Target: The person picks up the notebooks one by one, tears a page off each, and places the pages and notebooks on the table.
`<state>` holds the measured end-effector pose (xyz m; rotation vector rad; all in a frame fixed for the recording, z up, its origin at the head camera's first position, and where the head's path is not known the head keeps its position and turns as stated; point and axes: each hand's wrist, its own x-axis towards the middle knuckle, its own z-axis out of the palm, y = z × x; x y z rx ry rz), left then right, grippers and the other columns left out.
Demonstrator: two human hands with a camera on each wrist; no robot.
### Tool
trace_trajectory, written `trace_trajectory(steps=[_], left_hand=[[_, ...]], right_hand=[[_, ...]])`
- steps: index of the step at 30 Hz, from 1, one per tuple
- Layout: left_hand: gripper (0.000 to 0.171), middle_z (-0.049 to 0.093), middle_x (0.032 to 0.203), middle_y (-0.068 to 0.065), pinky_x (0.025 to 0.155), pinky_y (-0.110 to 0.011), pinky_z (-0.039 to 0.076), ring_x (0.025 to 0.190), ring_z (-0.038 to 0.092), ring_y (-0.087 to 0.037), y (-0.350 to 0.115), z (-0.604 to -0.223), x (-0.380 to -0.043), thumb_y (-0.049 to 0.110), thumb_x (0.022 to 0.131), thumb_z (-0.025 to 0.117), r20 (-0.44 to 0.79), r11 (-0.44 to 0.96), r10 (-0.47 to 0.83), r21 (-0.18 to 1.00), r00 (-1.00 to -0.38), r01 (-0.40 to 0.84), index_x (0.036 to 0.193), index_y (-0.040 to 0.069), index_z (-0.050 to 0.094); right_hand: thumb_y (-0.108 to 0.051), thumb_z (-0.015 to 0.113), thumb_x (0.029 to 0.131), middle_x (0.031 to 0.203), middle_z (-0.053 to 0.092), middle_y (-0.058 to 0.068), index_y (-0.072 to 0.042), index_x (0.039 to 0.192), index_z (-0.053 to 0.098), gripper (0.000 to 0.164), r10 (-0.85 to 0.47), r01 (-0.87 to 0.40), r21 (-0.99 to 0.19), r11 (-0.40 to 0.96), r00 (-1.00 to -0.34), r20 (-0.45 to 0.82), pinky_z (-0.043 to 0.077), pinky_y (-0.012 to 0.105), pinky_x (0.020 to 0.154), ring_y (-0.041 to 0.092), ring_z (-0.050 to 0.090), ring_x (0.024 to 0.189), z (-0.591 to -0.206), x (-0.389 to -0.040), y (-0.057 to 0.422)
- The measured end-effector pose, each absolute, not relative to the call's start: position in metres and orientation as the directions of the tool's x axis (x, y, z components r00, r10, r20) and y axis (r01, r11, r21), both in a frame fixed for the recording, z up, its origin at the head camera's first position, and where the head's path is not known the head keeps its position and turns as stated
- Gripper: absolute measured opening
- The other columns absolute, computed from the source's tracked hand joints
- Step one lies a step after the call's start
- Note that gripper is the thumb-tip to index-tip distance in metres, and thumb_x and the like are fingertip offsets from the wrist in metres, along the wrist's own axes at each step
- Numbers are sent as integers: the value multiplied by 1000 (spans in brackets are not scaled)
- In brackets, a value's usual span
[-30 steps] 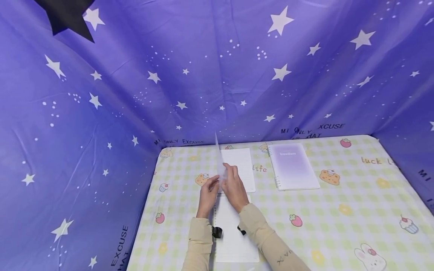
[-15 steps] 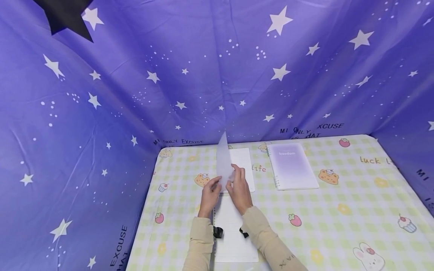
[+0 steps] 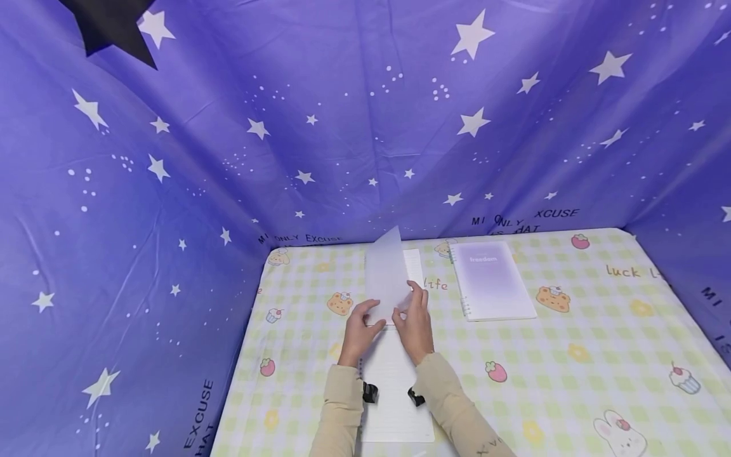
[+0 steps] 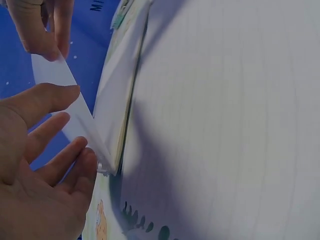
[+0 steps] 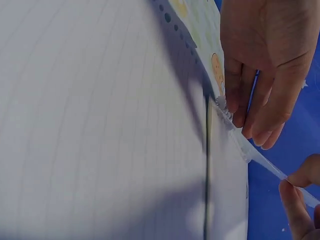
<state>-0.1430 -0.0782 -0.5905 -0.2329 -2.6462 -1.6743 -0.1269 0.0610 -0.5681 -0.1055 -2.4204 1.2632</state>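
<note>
My right hand [image 3: 417, 327] pinches the free edge of a translucent notebook cover [image 3: 384, 270], which stands tilted to the right over the lined pages [image 3: 414, 260] of a ring-bound notebook. In the right wrist view, thumb and index finger [image 5: 291, 205] grip that edge. My left hand [image 3: 357, 333] is beside the cover near the bound side, its fingers loosely bent and spread; the left wrist view shows its fingertips [image 4: 75, 92] right at the sheet. Nearer to me lies a lined paper stack [image 3: 396, 406] with punched holes along its left edge, partly under my wrists.
A purple spiral notebook [image 3: 493, 282] marked "freedom" lies to the right. The checked tablecloth [image 3: 571, 393] covers the table. Blue star-printed curtains [image 3: 342, 127] rise behind it and at both sides. Black straps [image 3: 370, 392] sit at my wrists.
The cover has swung from nearly upright toward the right, down over the lined pages. My right hand moved right with it; my left hand shifted slightly right, its thumb and fingers spreading.
</note>
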Motion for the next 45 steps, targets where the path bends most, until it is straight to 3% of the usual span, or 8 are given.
trace_trajectory(steps=[9,16,27,37,45], left_hand=[[43,51,128,-17,100,-45,38,120,44,-36,-75,-591,-145,13,74,75,110,521,197,830,-974,199,114,3,62],[42,49,129,-17,101,-47,35,121,40,-37,-72,-589,-144,12,74,75,94,570,216,796,-972,203,113,1,63],[41,49,131,-14,103,-49,30,122,39,-36,-65,-589,-141,13,75,73,89,694,240,680,-967,235,113,2,63],[41,47,134,-11,102,-49,30,127,35,-32,-56,-586,-137,4,74,63,14,760,216,626,-976,177,115,8,64],[32,52,128,-11,99,-47,34,122,41,-31,-48,-579,-135,10,79,64,33,787,165,598,-986,151,111,6,66]], right_hand=[[1,71,74,121,42,23,-8,133,32,71,321,-34,-844,535,-916,240,53,37,66,27,62,70,-576,-124,69],[-1,74,71,114,44,19,-6,132,34,73,345,8,-831,557,-912,222,51,41,70,30,58,72,-585,-124,75],[-2,77,68,108,46,20,5,128,41,70,322,-9,-781,624,-908,267,41,44,92,34,47,100,-601,-121,85],[-8,77,72,120,46,19,4,115,59,49,307,41,-753,657,-926,217,39,44,92,34,40,108,-609,-117,94],[-6,74,75,116,49,20,5,110,61,39,265,5,-748,663,-937,229,41,44,90,34,42,106,-604,-117,103]])
